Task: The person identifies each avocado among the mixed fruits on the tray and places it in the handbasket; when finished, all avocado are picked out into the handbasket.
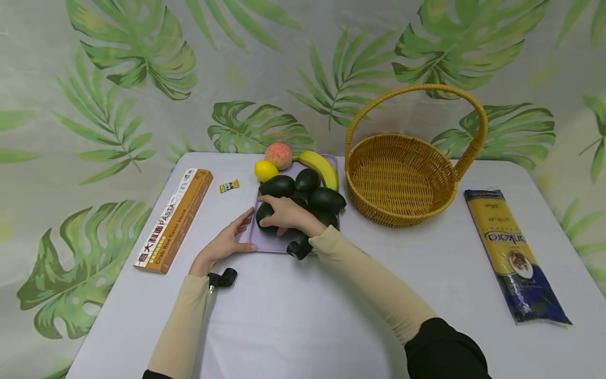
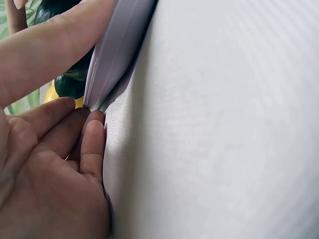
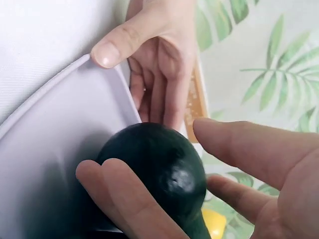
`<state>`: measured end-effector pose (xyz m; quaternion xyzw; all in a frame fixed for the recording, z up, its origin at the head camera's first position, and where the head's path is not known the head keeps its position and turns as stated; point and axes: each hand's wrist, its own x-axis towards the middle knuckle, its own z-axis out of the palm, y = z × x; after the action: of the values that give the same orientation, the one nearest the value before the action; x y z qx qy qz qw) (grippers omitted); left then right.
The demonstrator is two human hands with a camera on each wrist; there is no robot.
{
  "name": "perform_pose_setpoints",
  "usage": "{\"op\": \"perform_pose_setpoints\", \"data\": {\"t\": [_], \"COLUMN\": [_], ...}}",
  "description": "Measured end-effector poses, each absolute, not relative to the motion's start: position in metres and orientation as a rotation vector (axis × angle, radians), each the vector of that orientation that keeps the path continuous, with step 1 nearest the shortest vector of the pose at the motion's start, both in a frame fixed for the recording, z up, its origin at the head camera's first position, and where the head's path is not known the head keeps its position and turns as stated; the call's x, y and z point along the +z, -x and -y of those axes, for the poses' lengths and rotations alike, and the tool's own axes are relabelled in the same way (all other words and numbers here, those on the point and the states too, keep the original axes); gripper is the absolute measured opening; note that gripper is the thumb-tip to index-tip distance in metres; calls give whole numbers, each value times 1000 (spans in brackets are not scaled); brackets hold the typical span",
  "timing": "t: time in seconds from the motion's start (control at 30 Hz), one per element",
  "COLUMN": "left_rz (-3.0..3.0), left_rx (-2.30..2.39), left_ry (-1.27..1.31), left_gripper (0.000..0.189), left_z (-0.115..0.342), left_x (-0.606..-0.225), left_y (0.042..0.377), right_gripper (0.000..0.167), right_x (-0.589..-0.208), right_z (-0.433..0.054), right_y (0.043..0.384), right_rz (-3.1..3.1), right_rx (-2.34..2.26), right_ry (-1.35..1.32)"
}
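A light purple tray (image 1: 270, 243) holds several dark green avocados (image 1: 326, 199), a banana (image 1: 323, 167), a lemon (image 1: 266, 171) and a peach (image 1: 279, 156). My left hand (image 1: 226, 245) touches the tray's near left corner, thumb at the front rim and extended fingers along the left side. Over the tray, my right hand (image 1: 290, 213) reaches around the leftmost avocado (image 1: 266, 215). In the right wrist view, its spread fingers lie on both sides of this avocado (image 3: 154, 164); a firm grip does not show. The hand and wrist cover part of the other avocados.
To the right of the tray stands a wicker basket (image 1: 402, 216) with a tall handle. A pasta box (image 1: 174, 221) and a small wrapped candy (image 1: 229, 186) lie to the left. At the far right is a yellow and blue pasta bag (image 1: 515, 255).
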<state>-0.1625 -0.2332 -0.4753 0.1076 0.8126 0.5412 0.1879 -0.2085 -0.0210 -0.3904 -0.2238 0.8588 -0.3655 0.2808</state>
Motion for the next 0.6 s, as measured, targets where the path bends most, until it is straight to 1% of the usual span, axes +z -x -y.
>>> {"op": "perform_pose_setpoints", "data": {"t": [0.2, 0.33, 0.47, 0.6], "left_rz": [-2283, -2279, -2275, -2283], "left_rx": [1530, 1538, 1534, 1510], "left_ry": [-288, -285, -299, -319], "left_gripper": [98, 97, 98, 99], "left_z": [232, 231, 231, 231], "left_x": [-475, -474, -474, -474], "left_y": [162, 162, 162, 163], "right_gripper": [56, 55, 54, 54], "right_x": [-394, -394, -390, -385], "right_z": [26, 22, 7, -16], "right_y": [205, 203, 203, 204], "right_rz": [-2382, -2388, -2287, -2038], "right_rx": [-921, -974, -1155, -1429], "right_ry": [564, 574, 585, 597]}}
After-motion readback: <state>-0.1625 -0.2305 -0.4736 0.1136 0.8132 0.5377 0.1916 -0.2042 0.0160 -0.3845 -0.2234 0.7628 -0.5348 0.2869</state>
